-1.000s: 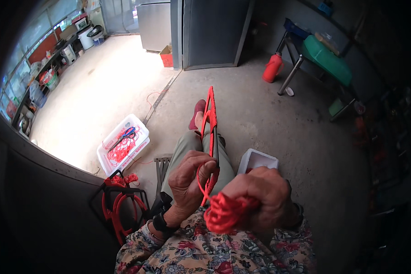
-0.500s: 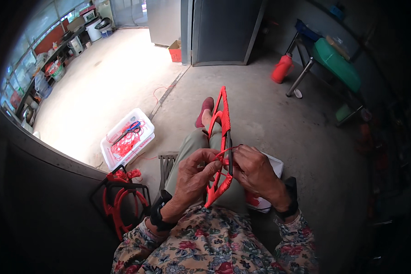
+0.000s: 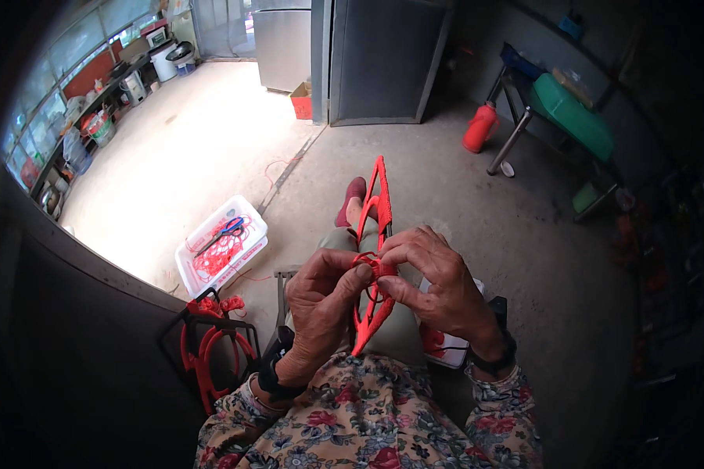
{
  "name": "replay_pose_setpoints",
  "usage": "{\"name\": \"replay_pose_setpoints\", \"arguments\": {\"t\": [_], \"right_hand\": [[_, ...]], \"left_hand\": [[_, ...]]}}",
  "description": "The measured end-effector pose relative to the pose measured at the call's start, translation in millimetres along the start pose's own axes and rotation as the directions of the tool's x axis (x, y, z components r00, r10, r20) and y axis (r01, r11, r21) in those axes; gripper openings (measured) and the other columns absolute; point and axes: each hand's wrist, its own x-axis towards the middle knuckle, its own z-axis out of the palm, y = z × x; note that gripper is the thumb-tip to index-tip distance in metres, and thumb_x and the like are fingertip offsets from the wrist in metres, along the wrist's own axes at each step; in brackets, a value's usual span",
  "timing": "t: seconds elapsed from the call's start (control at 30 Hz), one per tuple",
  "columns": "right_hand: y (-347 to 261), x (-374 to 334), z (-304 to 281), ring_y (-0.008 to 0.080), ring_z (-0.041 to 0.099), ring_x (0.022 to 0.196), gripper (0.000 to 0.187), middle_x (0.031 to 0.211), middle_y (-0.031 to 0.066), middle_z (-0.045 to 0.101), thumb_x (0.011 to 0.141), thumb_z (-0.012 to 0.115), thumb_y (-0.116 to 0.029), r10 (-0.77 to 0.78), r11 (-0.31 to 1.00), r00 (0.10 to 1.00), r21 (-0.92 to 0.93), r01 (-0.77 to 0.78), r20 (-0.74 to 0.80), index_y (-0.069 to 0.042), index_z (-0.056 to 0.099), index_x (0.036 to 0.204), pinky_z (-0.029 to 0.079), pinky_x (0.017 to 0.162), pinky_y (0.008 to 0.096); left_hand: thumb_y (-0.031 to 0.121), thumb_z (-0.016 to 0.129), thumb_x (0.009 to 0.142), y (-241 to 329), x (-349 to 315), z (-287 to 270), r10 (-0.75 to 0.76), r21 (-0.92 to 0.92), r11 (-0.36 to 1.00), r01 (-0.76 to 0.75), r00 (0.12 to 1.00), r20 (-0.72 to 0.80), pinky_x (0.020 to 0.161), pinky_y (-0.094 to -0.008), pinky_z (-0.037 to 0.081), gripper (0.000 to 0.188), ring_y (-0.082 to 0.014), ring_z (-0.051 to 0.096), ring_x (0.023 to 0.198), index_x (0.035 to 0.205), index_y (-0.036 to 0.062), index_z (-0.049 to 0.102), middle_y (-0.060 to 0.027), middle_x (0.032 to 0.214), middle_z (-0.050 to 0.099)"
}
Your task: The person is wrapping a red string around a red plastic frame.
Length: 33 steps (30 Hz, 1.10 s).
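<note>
A black frame wrapped largely in red cord (image 3: 382,191) stands edge-on over my lap, its far end pointing forward. My left hand (image 3: 318,301) grips the frame's near side, with thumb and index finger pinched on the red cord. A loose loop of red cord (image 3: 361,256) curves by the left fingertips. On the other side, my right hand (image 3: 438,273) has its thumb and index finger closed on the cord wraps at the same spot. The fingers hide part of the wrapping. A bare black bar shows just beyond the right fingers.
A white tray (image 3: 261,234) on the floor at left holds tangled red cord and blue-handled scissors (image 3: 231,227). Nearer stand similar red-and-black frames (image 3: 211,344). Another white tray (image 3: 450,361) lies partly under my right forearm. A red thermos (image 3: 481,129) stands far right.
My right hand has moved from beside the black bar, where it held the cord out, onto the wraps by my left fingertips. A loose cord loop now shows there.
</note>
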Motion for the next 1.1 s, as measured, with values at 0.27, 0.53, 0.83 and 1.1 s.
{"name": "replay_pose_setpoints", "arguments": {"t": [0.27, 0.53, 0.83, 1.1], "right_hand": [[-17.0, -56.1, -31.7, 0.0138, 0.049, 0.053, 0.037, 0.064, -0.0001, 0.041, 0.094, 0.054, -0.035, 0.367, 0.398, 0.923, 0.916, -0.046, -0.114, -0.003, 0.046, 0.112, 0.051, 0.064, 0.0389], [-25.1, -136.7, -63.8, 0.0007, 0.043, 0.055, 0.046, 0.068, -0.0024, 0.052, 0.079, 0.074, -0.015, 0.710, 0.585, 0.683, 0.684, -0.435, -0.172, -0.004, 0.048, 0.116, 0.035, 0.046, 0.0154], [-28.3, -142.9, -17.6, 0.0082, 0.058, 0.061, 0.026, 0.072, 0.0058, 0.066, 0.076, 0.073, -0.014, 0.730, 0.651, 0.676, 0.404, -0.643, -0.100, -0.001, 0.064, 0.097, 0.045, 0.058, 0.0247], [-47.1, -120.9, 0.0, 0.0230, 0.059, 0.049, 0.024, 0.058, 0.0085, 0.059, 0.064, 0.078, -0.020, 0.184, 0.855, 0.982, 0.485, -0.182, 0.045, -0.004, 0.062, 0.069, 0.046, 0.049, 0.0289]], "left_hand": [[0.025, 0.050, 0.098, -22.7, -14.2, -15.0, -0.092, 0.039, 0.995, 0.092, 0.996, -0.016, 0.082, -0.0270, 0.044, 0.026, -0.0133, 0.055, 0.079, 0.096, 0.0008, 0.058, -0.0088, 0.093, 0.063], [0.018, 0.068, 0.088, -40.6, -24.1, -10.7, -0.360, -0.107, 0.901, 0.420, 0.863, 0.354, 0.077, -0.0232, 0.048, 0.034, -0.0096, 0.058, 0.084, 0.114, -0.0014, 0.057, -0.0039, 0.094, 0.063], [0.011, 0.069, 0.085, -48.6, -24.5, -0.9, -0.341, -0.069, 0.927, 0.368, 0.905, 0.254, 0.065, -0.0219, 0.048, 0.032, -0.0079, 0.057, 0.076, 0.112, -0.0013, 0.057, -0.0021, 0.089, 0.063], [0.007, 0.068, 0.085, -52.3, -27.7, 0.0, -0.273, 0.140, 0.958, 0.250, 0.944, 0.187, 0.066, -0.0227, 0.049, 0.028, -0.0090, 0.059, 0.076, 0.109, -0.0021, 0.057, -0.0044, 0.089, 0.064]]}}
